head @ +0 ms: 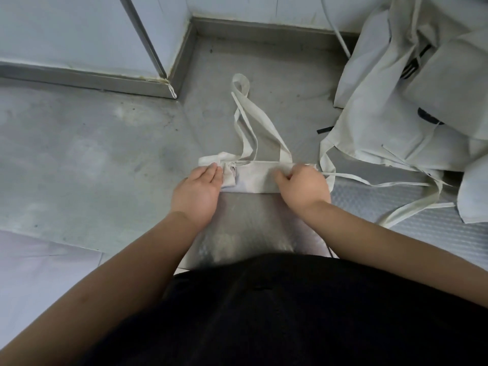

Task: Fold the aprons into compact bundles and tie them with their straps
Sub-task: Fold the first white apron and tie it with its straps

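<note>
Black clothing on the person's torso fills the bottom of the view, close against a dull grey metal table. At the far right of the table sits a loose heap of cream cloth aprons, which, going by the task, have not been folded yet.

Straight ahead, between two bare forearms, lies one cream apron folded into a narrow flat band that runs left to right. Its wide neck loop trails away from the person. A thin waist strap runs right toward the heap. Both seem to be left free so they can bind the bundle.

The left hand rests on the band's left end, where the cloth is bunched. Its fingers are straight and press down, probably to stop the fold from springing open.

The right hand sits on the band's right end. Its fingers are curled and pinch the top layer of cloth, seemingly ready to fold or roll the band leftward. The middle of the band shows bare between the hands.
</note>
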Motion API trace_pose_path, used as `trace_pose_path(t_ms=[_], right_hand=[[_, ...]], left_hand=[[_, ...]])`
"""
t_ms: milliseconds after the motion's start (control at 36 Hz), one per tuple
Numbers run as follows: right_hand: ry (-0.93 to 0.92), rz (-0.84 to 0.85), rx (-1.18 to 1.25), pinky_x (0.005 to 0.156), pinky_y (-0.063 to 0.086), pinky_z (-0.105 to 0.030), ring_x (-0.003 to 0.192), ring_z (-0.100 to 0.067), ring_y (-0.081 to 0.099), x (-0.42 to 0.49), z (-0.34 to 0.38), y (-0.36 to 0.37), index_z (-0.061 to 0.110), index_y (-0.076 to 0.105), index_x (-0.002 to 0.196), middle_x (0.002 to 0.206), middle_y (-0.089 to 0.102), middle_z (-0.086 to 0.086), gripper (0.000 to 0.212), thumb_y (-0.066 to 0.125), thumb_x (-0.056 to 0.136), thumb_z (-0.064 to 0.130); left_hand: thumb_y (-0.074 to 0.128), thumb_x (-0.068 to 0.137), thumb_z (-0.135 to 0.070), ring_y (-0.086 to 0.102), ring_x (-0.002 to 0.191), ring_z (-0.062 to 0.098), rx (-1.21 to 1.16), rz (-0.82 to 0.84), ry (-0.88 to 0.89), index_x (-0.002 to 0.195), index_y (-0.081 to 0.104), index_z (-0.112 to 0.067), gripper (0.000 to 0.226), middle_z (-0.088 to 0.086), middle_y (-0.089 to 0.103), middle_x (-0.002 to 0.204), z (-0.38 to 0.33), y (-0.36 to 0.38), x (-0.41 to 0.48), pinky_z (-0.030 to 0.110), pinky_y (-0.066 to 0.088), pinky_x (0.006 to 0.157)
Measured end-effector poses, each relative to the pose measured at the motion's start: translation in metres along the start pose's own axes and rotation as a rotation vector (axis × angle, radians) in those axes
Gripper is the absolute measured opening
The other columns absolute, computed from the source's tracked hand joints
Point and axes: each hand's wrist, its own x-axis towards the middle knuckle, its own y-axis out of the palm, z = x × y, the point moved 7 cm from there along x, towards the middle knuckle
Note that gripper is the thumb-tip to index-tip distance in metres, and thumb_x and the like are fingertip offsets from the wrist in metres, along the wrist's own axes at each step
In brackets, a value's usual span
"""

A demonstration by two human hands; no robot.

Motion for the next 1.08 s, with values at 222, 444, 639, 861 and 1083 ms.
trace_pose_path(t_ms=[222, 444, 639, 861, 1083], right_hand=[[0.584, -0.264, 0.732, 0.097, 0.04, -0.038, 0.119, -0.03, 0.048, -0.021, -0.032, 0.01, 0.008, 0.031, 0.13, 0.135, 0.041, -0.012, 0.067, 0.07, 0.08, 0.03], [0.832, -0.176, 1.281, 0.083, 0.055, -0.034, 0.08, -0.023, 0.064, -0.013, -0.021, 0.046, 0.006, 0.049, 0.111, 0.094, 0.062, -0.009, 0.055, 0.08, 0.073, 0.029], [0.228, -0.335, 0.399, 0.074, 0.038, -0.03, 0.101, -0.031, 0.055, 0.002, 0.009, 0.011, 0.006, 0.048, 0.119, 0.112, 0.058, -0.015, 0.03, 0.052, 0.089, 0.009], [-0.376, -0.25, -0.322, 0.046, 0.047, -0.032, 0.047, -0.033, 0.057, -0.013, 0.044, 0.036, 0.004, 0.065, 0.089, 0.077, 0.06, -0.017, 0.031, 0.041, 0.071, 0.006], [-0.47, -0.009, -0.512, 0.076, 0.049, -0.039, 0.088, -0.038, 0.06, -0.017, 0.058, 0.038, 0.001, 0.066, 0.104, 0.106, 0.06, -0.017, 0.033, 0.058, 0.073, 0.01]], left_hand=[[0.031, 0.096, -0.007, 0.018, 0.142, 0.017, -0.054, 0.036, -0.055, 0.149, 0.02, -0.014, 0.055, -0.001, 0.019, 0.157, 0.012, 0.008, 0.008, 0.025, 0.019, 0.114], [0.049, 0.079, 0.002, 0.062, 0.107, 0.032, -0.19, -0.06, 0.034, 0.119, 0.062, -0.001, 0.042, 0.012, 0.064, 0.121, 0.024, 0.015, 0.009, 0.036, 0.048, 0.092], [0.034, 0.071, -0.021, 0.069, 0.077, 0.024, -0.101, 0.003, 0.217, 0.1, 0.073, -0.009, 0.05, 0.003, 0.072, 0.097, 0.019, -0.002, 0.011, 0.026, 0.055, 0.059], [0.034, 0.071, -0.016, 0.065, 0.075, 0.029, -0.029, -0.013, 0.265, 0.106, 0.067, -0.008, 0.048, 0.01, 0.066, 0.094, 0.017, -0.012, 0.019, 0.031, 0.053, 0.059], [0.042, 0.085, -0.006, 0.031, 0.13, 0.037, -0.073, 0.108, 0.302, 0.147, 0.025, -0.011, 0.064, 0.016, 0.027, 0.146, 0.005, -0.007, 0.023, 0.04, 0.033, 0.106]])
